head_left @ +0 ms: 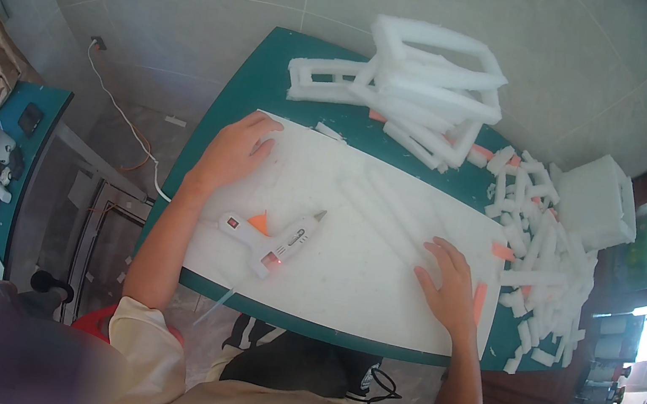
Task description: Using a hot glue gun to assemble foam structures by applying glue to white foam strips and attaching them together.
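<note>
A white board (309, 285) lies on a green table. My left hand (233, 151) rests at its far left corner, fingers stretched out and holding nothing. On the board's right part my right hand (447, 290) lies with fingers apart, next to the end of some long white foam strips (395, 210). These strips are hard to tell from the board. Between my hands, nearer the left, a white glue gun (269, 246) with an orange trigger lies on its side. Its nozzle points to the far right, and a clear glue stick (216, 304) sticks out over the table's near edge.
White foam frames (436, 92) are stacked at the back of the green table (246, 78). Loose foam pieces (541, 256) heap up at the right, beside a white foam block (597, 201). A white cable (115, 90) runs from the wall socket. At far left, a blurred person sits near another table.
</note>
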Motion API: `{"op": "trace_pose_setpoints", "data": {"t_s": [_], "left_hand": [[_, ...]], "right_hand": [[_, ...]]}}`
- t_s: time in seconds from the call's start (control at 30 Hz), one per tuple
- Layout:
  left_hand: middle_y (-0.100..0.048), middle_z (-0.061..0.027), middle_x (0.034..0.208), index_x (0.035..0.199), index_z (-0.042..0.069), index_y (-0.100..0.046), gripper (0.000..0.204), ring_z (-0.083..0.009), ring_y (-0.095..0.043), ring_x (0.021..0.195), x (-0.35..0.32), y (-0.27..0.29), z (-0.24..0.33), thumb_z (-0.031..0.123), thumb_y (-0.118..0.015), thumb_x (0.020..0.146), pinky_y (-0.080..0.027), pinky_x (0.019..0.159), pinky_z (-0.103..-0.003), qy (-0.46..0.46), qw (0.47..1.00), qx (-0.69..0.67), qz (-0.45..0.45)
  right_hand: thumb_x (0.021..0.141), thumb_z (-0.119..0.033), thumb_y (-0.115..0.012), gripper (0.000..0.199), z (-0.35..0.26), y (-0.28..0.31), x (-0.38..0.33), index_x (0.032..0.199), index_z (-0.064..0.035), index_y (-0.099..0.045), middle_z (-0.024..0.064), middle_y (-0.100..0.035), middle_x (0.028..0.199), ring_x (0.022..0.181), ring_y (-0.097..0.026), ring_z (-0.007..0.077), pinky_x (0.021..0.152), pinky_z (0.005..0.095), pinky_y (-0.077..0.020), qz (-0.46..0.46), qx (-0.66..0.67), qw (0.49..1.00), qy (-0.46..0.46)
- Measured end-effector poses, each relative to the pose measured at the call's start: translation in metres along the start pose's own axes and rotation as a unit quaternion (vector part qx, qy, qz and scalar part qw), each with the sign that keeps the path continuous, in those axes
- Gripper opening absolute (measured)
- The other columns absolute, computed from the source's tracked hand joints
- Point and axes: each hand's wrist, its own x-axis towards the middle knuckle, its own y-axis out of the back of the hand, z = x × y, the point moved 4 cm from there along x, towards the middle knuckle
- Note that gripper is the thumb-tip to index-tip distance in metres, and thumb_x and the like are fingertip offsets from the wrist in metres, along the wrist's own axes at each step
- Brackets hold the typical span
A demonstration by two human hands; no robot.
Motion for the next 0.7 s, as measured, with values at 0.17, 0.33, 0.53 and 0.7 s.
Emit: {"op": "trace_pose_setpoints", "data": {"t_s": [0.17,0.33,0.53,0.7], "left_hand": [[-0.061,-0.0097,0.107,0.110,0.006,-0.061,0.026,-0.0248,-0.063,0.082,0.000,-0.003,-0.002,0.003,-0.060,0.085,-0.050,0.074,-0.032,-0.004,1.000,0.002,0.006],[-0.061,-0.0097,0.107,0.111,0.007,-0.061,0.028,-0.0252,-0.063,0.082,0.000,-0.003,-0.003,0.002,-0.059,0.084,-0.050,0.075,-0.033,-0.005,1.000,0.001,0.007],[-0.061,-0.0112,0.107,0.112,0.006,-0.062,0.028,-0.0290,-0.063,0.089,0.001,-0.001,-0.003,0.003,-0.059,0.084,-0.051,0.080,-0.035,-0.001,1.000,0.009,0.013],[-0.060,-0.0148,0.113,0.110,0.004,-0.061,0.026,-0.0336,-0.059,0.104,-0.006,0.000,-0.010,0.008,-0.058,0.084,-0.049,0.089,-0.041,-0.038,0.999,0.019,0.018]], "right_hand": [[0.082,-0.015,-0.069,0.040,0.000,-0.002,0.001,0.120,-0.0047,-0.059,0.0159,-0.054,0.134,0.121,-0.050,0.0353,0.101,0.0418,-0.0389,-0.018,0.022,1.000,0.000],[0.080,-0.014,-0.071,0.049,-0.001,-0.005,0.005,0.125,-0.0052,-0.055,0.0168,-0.052,0.136,0.121,-0.049,0.0372,0.104,0.0422,-0.0380,-0.042,0.054,0.998,0.006],[0.076,-0.004,-0.070,0.056,0.005,-0.009,0.026,0.129,-0.0059,-0.052,0.0171,-0.050,0.138,0.124,-0.047,0.0377,0.105,0.0422,-0.0369,-0.064,0.036,0.997,0.031],[0.076,0.001,-0.066,0.057,0.002,-0.019,0.049,0.131,-0.0044,-0.051,0.0170,-0.050,0.139,0.126,-0.046,0.0373,0.107,0.0413,-0.0354,-0.076,0.016,0.995,0.062]]}}
